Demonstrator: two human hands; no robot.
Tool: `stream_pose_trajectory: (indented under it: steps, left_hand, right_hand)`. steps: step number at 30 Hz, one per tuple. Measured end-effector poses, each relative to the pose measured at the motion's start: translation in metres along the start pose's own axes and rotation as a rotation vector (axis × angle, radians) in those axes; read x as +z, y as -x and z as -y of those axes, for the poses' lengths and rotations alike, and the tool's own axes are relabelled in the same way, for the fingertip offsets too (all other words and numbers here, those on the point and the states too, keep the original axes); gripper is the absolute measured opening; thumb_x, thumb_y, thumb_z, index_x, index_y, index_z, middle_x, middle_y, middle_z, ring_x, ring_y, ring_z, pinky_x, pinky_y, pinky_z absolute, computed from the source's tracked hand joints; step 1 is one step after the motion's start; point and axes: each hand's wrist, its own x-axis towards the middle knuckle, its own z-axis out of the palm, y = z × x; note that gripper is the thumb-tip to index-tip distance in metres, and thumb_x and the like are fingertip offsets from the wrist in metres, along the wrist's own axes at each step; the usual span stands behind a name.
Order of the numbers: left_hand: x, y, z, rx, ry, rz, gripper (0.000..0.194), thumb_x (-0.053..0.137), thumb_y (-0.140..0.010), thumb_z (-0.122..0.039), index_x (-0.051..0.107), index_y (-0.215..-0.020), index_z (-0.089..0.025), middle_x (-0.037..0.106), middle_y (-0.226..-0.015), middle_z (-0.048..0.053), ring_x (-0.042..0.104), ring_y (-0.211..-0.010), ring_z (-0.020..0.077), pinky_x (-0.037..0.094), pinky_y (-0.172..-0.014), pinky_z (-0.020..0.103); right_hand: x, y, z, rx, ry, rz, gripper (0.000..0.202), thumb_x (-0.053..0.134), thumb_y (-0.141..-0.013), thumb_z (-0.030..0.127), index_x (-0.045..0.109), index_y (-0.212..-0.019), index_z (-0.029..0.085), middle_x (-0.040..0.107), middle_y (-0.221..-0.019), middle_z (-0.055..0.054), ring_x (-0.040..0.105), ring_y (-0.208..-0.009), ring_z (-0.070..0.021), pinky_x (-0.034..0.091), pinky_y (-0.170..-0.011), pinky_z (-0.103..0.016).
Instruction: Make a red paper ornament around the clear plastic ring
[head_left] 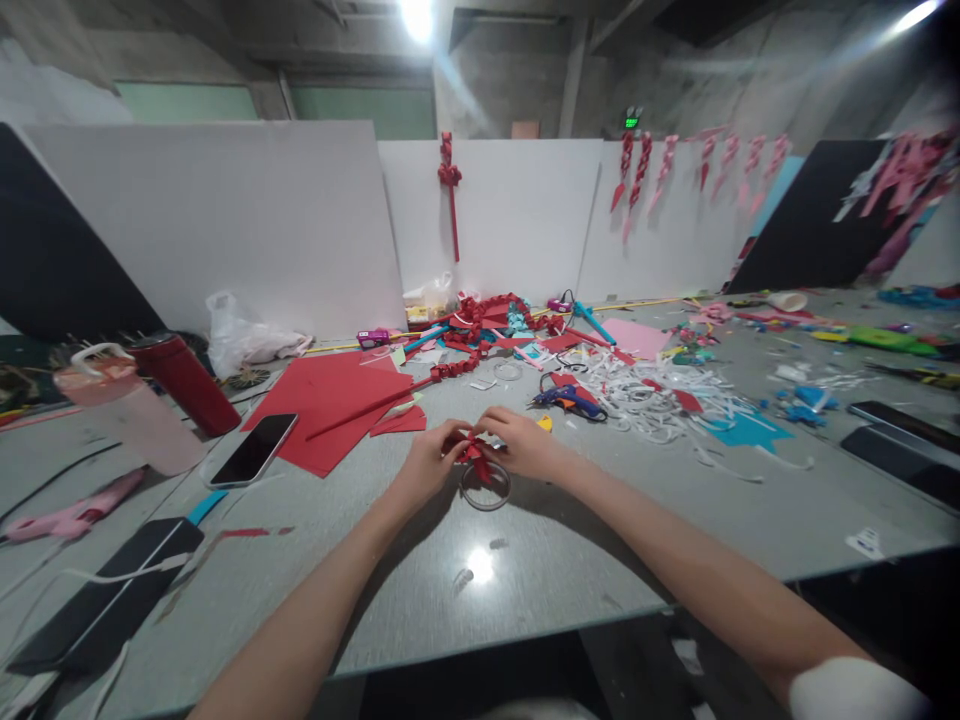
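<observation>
Item, seen from where I stand in the room: one small red ornament piece [471, 449], made of folded strips, held just over the near middle of the grey worktable [420, 590] between a person's two bare hands. Colour: deep, even red, of a tone with the red paper sheets [322, 395] lying beyond to the left. Form: a compact, crumpled knot of short loops and pointed ends above, with a broader tail slanting down to the right. Material: ribbon or stiff paper, I cannot fairly say which, the piece being small and partly covered by the fingers. Beneath it: a thin, pale ring [466, 498], bare along its near edge, the red tail overlapping its far part; whether the two are joined is unclear. Left hand [431, 455]: fingers curled, tips nearly together, pinching the knot from its left side. Right hand [525, 443]: fingers bent over from the right, tips close in, gripping the knot's upper right. Nearby: a blue hot-glue gun [570, 400] beyond the right hand; a tangled heap of white strips [660, 395] farther right; a red braided chain [455, 369] beyond both hands; a smartphone [256, 450], screen dark, to the left.
</observation>
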Motion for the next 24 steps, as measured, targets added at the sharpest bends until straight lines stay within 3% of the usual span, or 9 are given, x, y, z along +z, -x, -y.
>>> stream_pose_trajectory:
  steps: [6, 16, 20, 24]
  left_hand:
    - [0.0002, 0.0011, 0.0015, 0.052, -0.051, 0.01, 0.023, 0.062, -0.1, -0.03, 0.066, -0.121, -0.022, 0.08, -0.097, 0.006, 0.075, -0.086, 0.0217, 0.056, -0.084, 0.035]
    - [0.001, 0.0063, -0.0016, 0.236, -0.126, 0.065, 0.021, 0.054, -0.106, -0.023, 0.068, -0.121, -0.021, 0.077, -0.112, 0.009, 0.072, -0.098, 0.0202, 0.055, -0.09, 0.033]
    - [0.0026, 0.0047, -0.0004, 0.258, -0.182, -0.082, 0.029, 0.053, -0.102, -0.014, 0.065, -0.127, -0.022, 0.074, -0.118, 0.01, 0.071, -0.097, 0.0196, 0.056, -0.092, 0.035]
    - [0.0011, -0.0003, 0.0023, 0.128, -0.211, -0.242, 0.024, 0.054, -0.102, -0.018, 0.066, -0.122, -0.02, 0.072, -0.116, 0.01, 0.069, -0.092, 0.0194, 0.056, -0.086, 0.035]
  right_hand:
    - [0.0085, 0.0005, -0.0055, -0.051, 0.062, 0.037, 0.012, 0.065, -0.104, 0.016, 0.073, -0.113, 0.02, 0.072, -0.106, -0.01, 0.068, -0.101, -0.0234, 0.054, -0.086, -0.034]
    - [-0.0003, -0.0019, 0.0038, 0.094, -0.047, 0.162, 0.024, 0.068, -0.093, 0.002, 0.073, -0.11, 0.018, 0.065, -0.104, -0.005, 0.065, -0.09, -0.0176, 0.049, -0.081, -0.027]
    - [-0.0006, -0.002, 0.002, 0.137, -0.074, 0.097, 0.016, 0.064, -0.097, 0.007, 0.071, -0.106, 0.018, 0.068, -0.1, -0.005, 0.063, -0.086, -0.0175, 0.047, -0.078, -0.028]
    - [0.0001, -0.0033, 0.0022, 0.187, -0.114, -0.053, 0.009, 0.061, -0.1, 0.015, 0.07, -0.103, 0.018, 0.071, -0.097, -0.006, 0.064, -0.087, -0.0188, 0.047, -0.079, -0.03]
